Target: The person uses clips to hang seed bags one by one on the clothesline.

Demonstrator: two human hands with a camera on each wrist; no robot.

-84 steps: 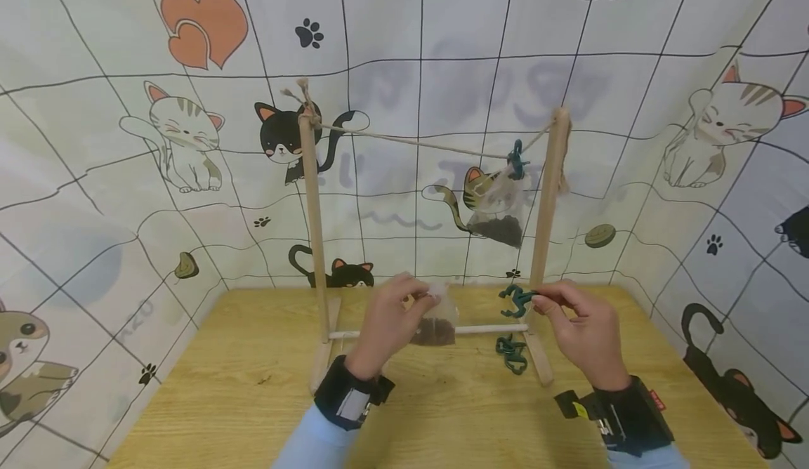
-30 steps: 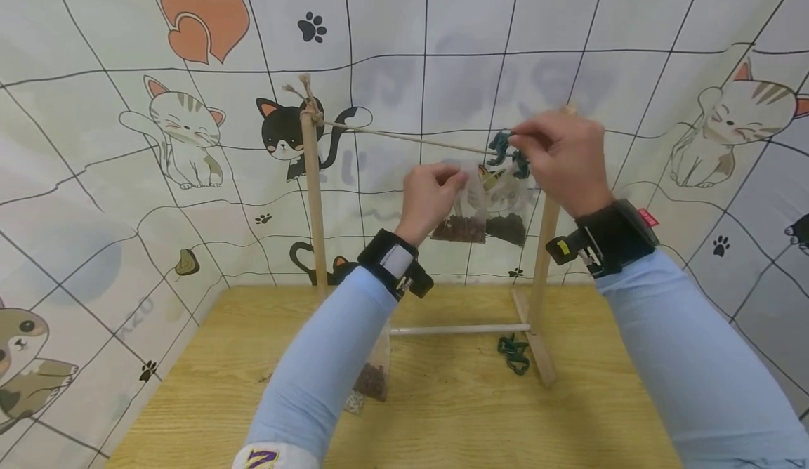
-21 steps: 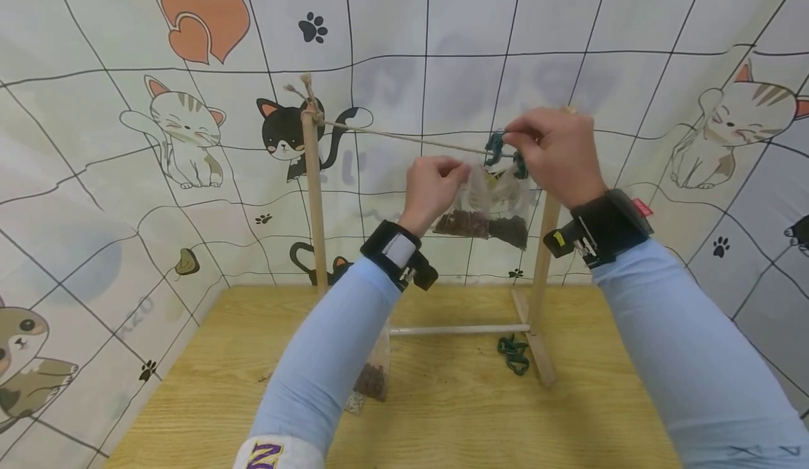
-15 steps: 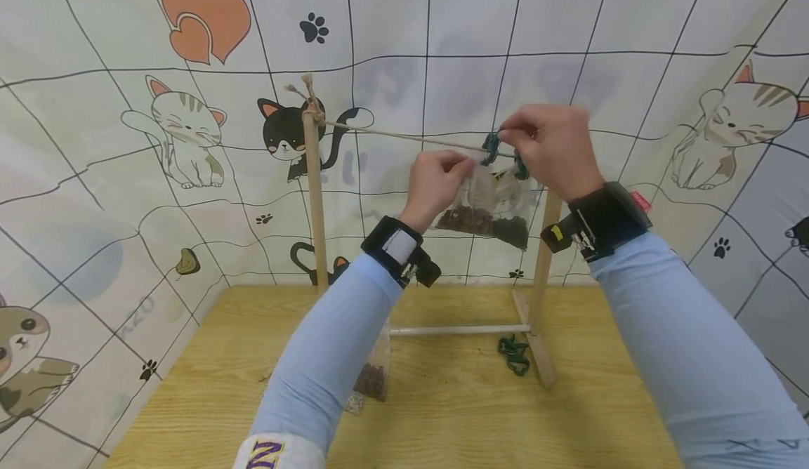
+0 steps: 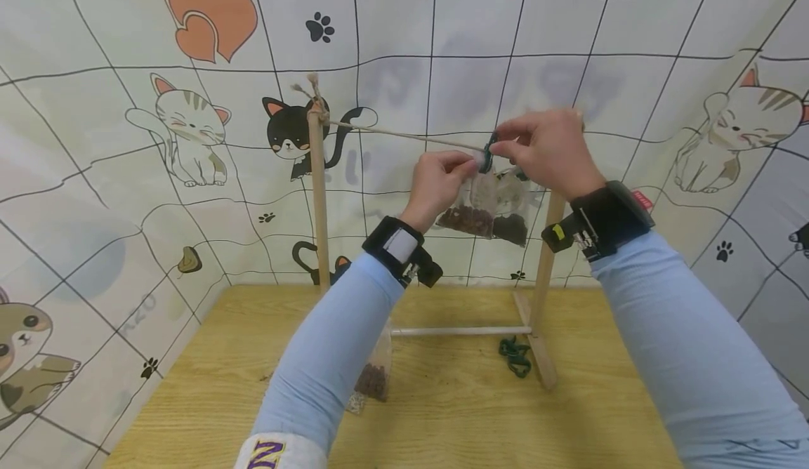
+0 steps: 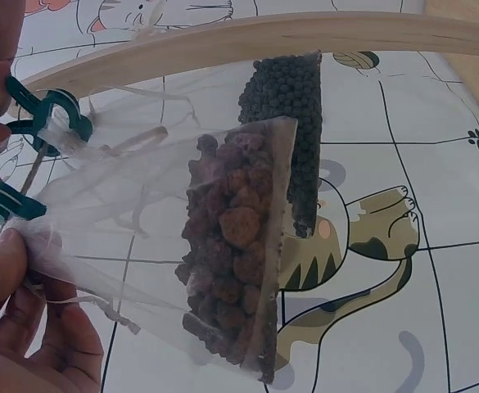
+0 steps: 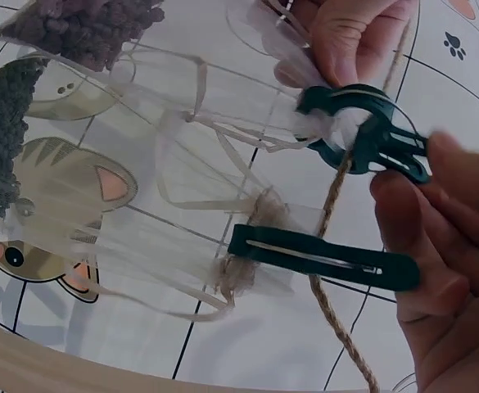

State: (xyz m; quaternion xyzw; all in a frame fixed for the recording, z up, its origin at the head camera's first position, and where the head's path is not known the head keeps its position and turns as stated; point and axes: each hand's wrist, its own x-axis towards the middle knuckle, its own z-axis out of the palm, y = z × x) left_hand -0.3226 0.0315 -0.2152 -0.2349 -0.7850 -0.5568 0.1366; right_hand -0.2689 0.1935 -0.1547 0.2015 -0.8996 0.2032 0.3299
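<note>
My left hand (image 5: 436, 185) pinches the gathered neck of a sheer bag of reddish-brown pebbles (image 5: 466, 220), which hangs just under the rope (image 5: 404, 136). Between thumb and finger of my right hand (image 5: 556, 149) are the handles of a green clothespin (image 7: 358, 131) at the rope. In the right wrist view, white bag fabric shows inside this clothespin's jaws, beside the left fingertips. Close by, a second green clothespin (image 7: 325, 255) holds a sheer bag of dark pellets (image 6: 284, 115) at the rope. In the head view my right hand covers part of that second clothespin.
A wooden stand with a left post (image 5: 318, 202), a right post (image 5: 546, 258) and a low white crossbar (image 5: 461, 331) carries the rope. Several green clothespins (image 5: 515, 357) lie by its right foot. Another pebble bag (image 5: 373, 379) lies on the table, partly behind my left sleeve.
Both hands have risen from near the table to the rope, with the pebble bag and the clothespin. Lately the right hand has shifted left and the left hand right, bringing bag and clothespin together.
</note>
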